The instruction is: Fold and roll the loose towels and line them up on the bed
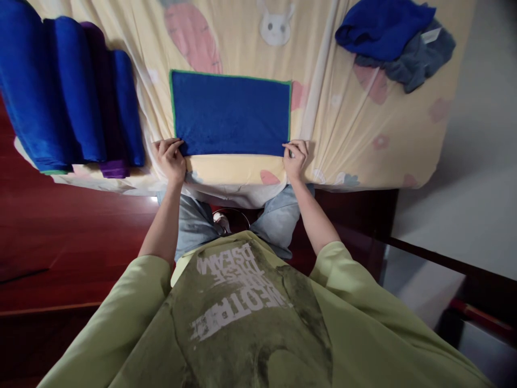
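A blue towel [233, 112] with green edging lies flat as a wide rectangle on the bed, its near edge toward my body. My left hand [171, 156] pinches its near left corner between thumb and fingers. At the near right corner, my right hand [296, 156] pinches the cloth in the same way. Both hands rest low against the yellow patterned sheet [234, 168]. The undersides of the pinched corners are hidden by my fingers.
Several rolled blue towels [78, 91] lie side by side at the left, with a purple roll [105, 97] among them. At the far right sit a crumpled blue cloth [383, 27] and a grey cloth [420, 59]. The wall [476, 124] stands beyond the bed's right edge.
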`<state>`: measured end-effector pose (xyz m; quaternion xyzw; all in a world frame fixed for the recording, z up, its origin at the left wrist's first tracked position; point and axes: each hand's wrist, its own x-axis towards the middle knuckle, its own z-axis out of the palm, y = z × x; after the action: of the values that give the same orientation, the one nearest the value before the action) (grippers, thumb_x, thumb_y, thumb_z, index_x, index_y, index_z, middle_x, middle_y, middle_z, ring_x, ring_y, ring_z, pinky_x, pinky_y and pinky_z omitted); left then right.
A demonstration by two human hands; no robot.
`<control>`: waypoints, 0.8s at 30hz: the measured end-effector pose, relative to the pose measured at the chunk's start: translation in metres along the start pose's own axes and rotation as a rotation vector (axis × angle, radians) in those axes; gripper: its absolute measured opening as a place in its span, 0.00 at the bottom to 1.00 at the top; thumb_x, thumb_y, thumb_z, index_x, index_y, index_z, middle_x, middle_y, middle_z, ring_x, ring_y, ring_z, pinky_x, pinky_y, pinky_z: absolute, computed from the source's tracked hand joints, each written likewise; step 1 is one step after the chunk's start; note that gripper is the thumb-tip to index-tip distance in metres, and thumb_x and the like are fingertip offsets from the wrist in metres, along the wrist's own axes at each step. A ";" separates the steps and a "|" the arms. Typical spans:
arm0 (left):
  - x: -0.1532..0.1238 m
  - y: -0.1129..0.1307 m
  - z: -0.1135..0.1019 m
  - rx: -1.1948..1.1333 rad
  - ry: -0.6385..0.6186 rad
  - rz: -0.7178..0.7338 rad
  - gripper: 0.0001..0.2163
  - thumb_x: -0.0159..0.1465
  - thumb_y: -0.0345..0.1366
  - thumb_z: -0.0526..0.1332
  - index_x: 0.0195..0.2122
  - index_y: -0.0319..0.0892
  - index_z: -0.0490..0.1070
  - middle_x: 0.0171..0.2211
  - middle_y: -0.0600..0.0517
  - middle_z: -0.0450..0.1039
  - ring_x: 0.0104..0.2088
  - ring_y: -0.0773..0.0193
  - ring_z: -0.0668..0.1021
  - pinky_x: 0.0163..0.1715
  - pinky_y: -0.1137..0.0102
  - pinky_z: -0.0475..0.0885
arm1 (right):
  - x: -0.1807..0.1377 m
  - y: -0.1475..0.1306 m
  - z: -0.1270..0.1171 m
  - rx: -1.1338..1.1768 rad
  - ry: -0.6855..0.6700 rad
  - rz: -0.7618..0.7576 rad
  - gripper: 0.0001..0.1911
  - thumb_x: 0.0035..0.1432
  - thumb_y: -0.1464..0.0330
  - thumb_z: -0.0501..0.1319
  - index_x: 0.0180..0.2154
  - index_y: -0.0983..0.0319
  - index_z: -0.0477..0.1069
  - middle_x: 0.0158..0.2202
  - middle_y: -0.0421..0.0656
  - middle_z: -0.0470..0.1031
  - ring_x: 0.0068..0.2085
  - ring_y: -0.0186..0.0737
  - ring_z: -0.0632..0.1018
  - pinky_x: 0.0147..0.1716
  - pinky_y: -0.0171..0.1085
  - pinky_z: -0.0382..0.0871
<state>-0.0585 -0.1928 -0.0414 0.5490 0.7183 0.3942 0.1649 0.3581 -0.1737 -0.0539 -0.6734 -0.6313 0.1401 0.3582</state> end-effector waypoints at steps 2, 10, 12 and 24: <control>0.000 -0.001 0.000 -0.006 -0.018 -0.005 0.07 0.66 0.38 0.60 0.39 0.46 0.79 0.47 0.47 0.77 0.60 0.47 0.72 0.56 0.45 0.69 | 0.002 -0.005 -0.003 -0.004 -0.029 -0.010 0.11 0.66 0.70 0.59 0.38 0.58 0.81 0.41 0.47 0.76 0.51 0.48 0.76 0.57 0.53 0.71; -0.001 -0.001 -0.007 -0.058 -0.116 0.004 0.10 0.63 0.39 0.63 0.45 0.49 0.77 0.52 0.44 0.75 0.62 0.45 0.69 0.61 0.44 0.65 | 0.003 -0.011 -0.014 0.012 -0.122 -0.074 0.14 0.62 0.72 0.58 0.44 0.58 0.81 0.46 0.49 0.78 0.54 0.50 0.75 0.59 0.53 0.71; -0.002 0.002 -0.011 -0.023 -0.161 0.031 0.13 0.61 0.39 0.64 0.47 0.48 0.76 0.55 0.44 0.73 0.63 0.43 0.68 0.63 0.45 0.63 | 0.002 -0.009 -0.018 0.037 -0.154 -0.117 0.15 0.61 0.70 0.59 0.47 0.58 0.80 0.49 0.48 0.77 0.56 0.51 0.75 0.60 0.53 0.70; -0.003 -0.005 -0.008 -0.013 -0.156 0.070 0.15 0.61 0.37 0.63 0.50 0.47 0.75 0.56 0.44 0.71 0.63 0.43 0.67 0.64 0.45 0.61 | 0.003 0.000 -0.018 0.112 -0.189 -0.182 0.15 0.62 0.61 0.60 0.49 0.57 0.76 0.52 0.48 0.74 0.58 0.55 0.74 0.62 0.55 0.68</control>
<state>-0.0660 -0.1993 -0.0407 0.6018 0.6811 0.3604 0.2099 0.3703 -0.1762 -0.0405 -0.5762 -0.7117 0.2050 0.3456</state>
